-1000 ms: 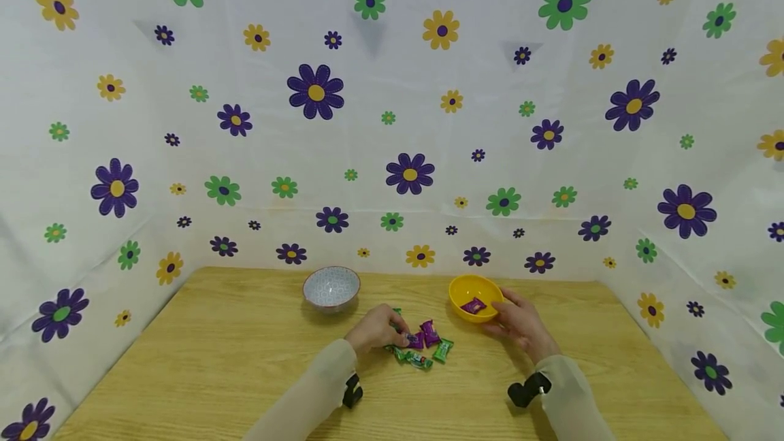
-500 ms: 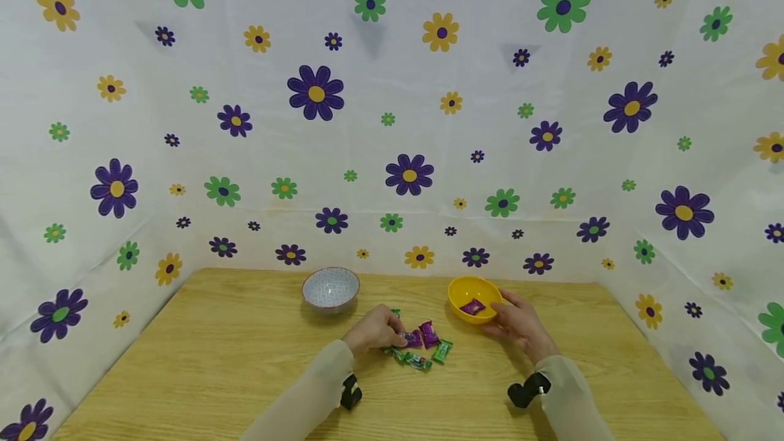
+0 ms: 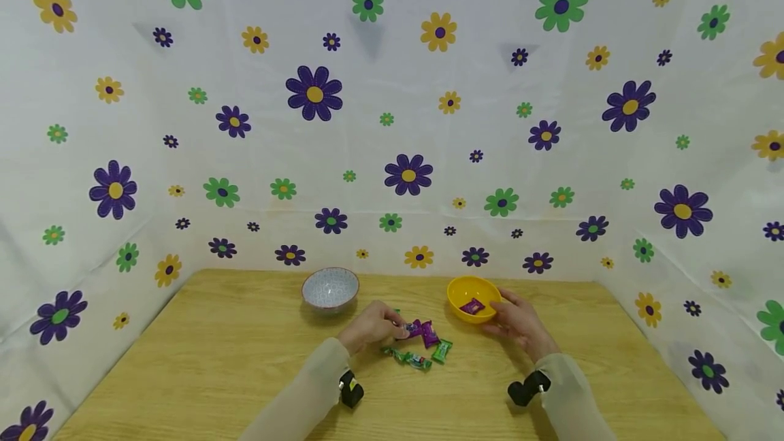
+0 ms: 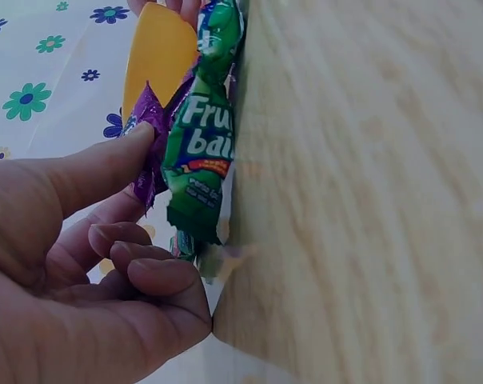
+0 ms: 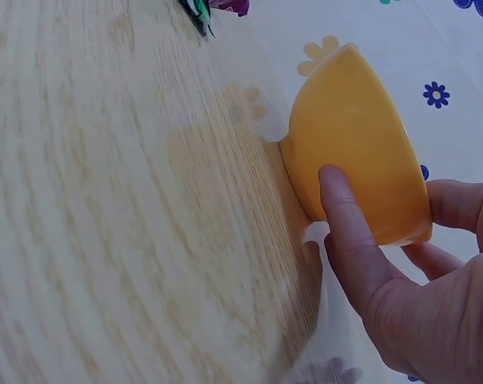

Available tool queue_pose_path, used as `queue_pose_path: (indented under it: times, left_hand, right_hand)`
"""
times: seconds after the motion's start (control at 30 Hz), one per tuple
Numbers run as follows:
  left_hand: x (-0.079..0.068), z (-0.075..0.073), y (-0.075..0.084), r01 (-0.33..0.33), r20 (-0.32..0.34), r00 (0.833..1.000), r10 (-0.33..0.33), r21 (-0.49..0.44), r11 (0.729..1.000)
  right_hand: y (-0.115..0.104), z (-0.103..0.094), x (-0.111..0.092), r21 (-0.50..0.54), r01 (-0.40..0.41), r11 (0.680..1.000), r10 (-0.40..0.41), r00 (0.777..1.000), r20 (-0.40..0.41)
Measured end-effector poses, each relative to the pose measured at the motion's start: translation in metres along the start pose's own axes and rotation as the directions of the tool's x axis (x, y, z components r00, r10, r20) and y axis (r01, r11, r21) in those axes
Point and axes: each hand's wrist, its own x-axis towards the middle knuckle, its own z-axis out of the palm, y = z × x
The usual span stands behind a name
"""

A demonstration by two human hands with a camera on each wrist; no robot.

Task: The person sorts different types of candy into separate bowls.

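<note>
My left hand (image 3: 370,327) pinches a purple-wrapped candy (image 4: 148,182) between thumb and index finger, its other fingers curled in. Close beside it lie another purple candy (image 3: 430,334) and several green-wrapped candies (image 3: 418,361); one green wrapper (image 4: 197,152) shows large white lettering in the left wrist view. My right hand (image 3: 523,325) holds the yellow bowl (image 3: 463,287) by its right side, with fingers against the outer wall and at the rim. Inside that bowl sits one purple candy (image 3: 473,306).
A pale patterned bowl with a red rim (image 3: 331,288) stands behind my left hand, towards the back of the wooden table (image 3: 233,352). White flower-printed sheeting (image 3: 367,141) encloses the table at the back and both sides.
My left hand has moved slightly up and away from me with the purple candy pinched in it. The right hand and the yellow bowl stay where they were.
</note>
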Motion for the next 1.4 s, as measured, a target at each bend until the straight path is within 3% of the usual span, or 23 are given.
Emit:
queue_pose_path:
  times: [0.17, 0.53, 0.8, 1.13, 1.4]
  left_hand:
    - [0.001, 0.002, 0.005, 0.01, -0.01, 1.0, -0.011, -0.025, 1.0]
    - [0.015, 0.012, 0.017, -0.062, -0.034, 0.998, 0.058, -0.138, 0.988]
    - [0.025, 0.029, 0.033, -0.04, -0.091, 0.996, 0.025, -0.161, 0.986]
    - [0.034, 0.048, 0.057, -0.047, -0.119, 0.993, 0.017, -0.259, 0.965]
    - [0.046, 0.063, 0.065, -0.003, -0.173, 0.983, -0.059, -0.338, 0.941]
  right_hand:
    - [0.001, -0.001, 0.001, 0.01, -0.015, 1.0, 0.015, 1.0, 0.0]
    - [-0.002, -0.004, -0.002, 0.033, -0.005, 0.999, 0.004, 1.0, 0.014]
    - [-0.001, -0.005, -0.001, 0.047, 0.007, 0.999, -0.009, 0.999, 0.036]
    - [0.0, -0.005, -0.001, 0.055, 0.008, 0.998, -0.011, 0.999, 0.043]
    - [0.001, -0.002, 0.002, 0.071, 0.002, 0.998, -0.005, 0.999, 0.044]
